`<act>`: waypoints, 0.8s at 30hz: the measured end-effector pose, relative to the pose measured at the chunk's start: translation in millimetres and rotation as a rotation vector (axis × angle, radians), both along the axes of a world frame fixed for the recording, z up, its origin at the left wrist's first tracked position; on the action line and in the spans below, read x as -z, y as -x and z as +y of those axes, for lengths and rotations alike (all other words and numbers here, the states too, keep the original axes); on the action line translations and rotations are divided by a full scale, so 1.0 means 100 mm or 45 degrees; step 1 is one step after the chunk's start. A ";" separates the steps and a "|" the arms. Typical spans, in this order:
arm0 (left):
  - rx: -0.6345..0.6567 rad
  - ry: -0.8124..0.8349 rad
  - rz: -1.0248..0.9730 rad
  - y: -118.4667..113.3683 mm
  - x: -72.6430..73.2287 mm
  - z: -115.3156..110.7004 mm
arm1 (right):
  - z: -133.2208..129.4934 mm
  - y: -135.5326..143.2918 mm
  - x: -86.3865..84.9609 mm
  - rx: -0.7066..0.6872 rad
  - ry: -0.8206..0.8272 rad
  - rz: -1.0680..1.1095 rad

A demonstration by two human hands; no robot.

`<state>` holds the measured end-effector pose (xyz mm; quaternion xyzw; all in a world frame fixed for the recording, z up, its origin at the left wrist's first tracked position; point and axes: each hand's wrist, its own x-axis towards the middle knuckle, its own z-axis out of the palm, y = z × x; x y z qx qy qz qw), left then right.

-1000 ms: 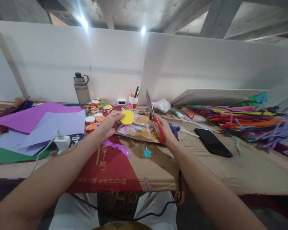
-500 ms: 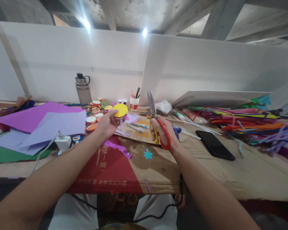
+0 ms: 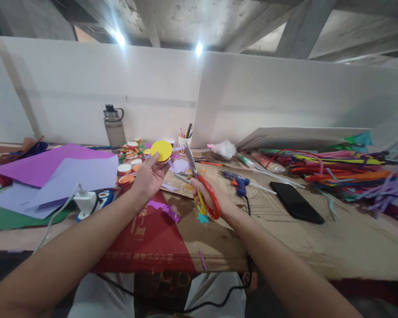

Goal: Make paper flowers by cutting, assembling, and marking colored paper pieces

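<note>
My left hand (image 3: 150, 176) is closed on a round yellow disc (image 3: 161, 151), thumb on its face. Thin pale purple strips stick out from the disc's right side. In my right hand (image 3: 204, 194) are scissors (image 3: 209, 194) with red and yellow handles, their blades spread apart and pointing up and left, close to the strips. Beneath the scissors a small teal paper shape (image 3: 203, 217) lies on the cardboard. Purple paper scraps (image 3: 164, 209) rest below my left hand.
Large purple sheets (image 3: 73, 176) and a white plug (image 3: 86, 201) lie left. A bottle (image 3: 114, 127) and a pen cup (image 3: 185, 141) stand at the back. To the right are a blue glue gun (image 3: 240, 184), a black phone (image 3: 296, 202) and colourful pipe cleaners (image 3: 345, 170).
My right hand has moved left with the scissors, bringing the now wider-spread blades near the disc. The glue gun has come into fuller view. My left hand and the disc have shifted slightly left.
</note>
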<state>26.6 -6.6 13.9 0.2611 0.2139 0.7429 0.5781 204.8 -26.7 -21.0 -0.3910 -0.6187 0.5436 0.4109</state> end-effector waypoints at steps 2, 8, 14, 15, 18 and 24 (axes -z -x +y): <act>-0.002 0.023 0.008 0.01 0.01 0.01 | -0.01 -0.01 -0.04 -0.006 -0.023 0.009; 0.024 0.026 0.024 -0.02 0.06 0.01 | -0.01 -0.02 -0.06 -0.010 -0.006 -0.029; 0.021 0.004 0.071 -0.06 0.09 -0.01 | -0.04 -0.04 -0.07 -0.033 0.059 0.025; 0.026 0.000 0.075 -0.06 0.10 -0.01 | -0.05 -0.04 -0.08 -0.022 0.049 0.010; 0.040 -0.005 0.081 -0.07 0.11 -0.03 | -0.06 -0.06 -0.10 -0.007 0.028 -0.027; 0.041 -0.004 0.096 -0.09 0.11 -0.04 | -0.08 -0.07 -0.11 -0.022 0.015 -0.036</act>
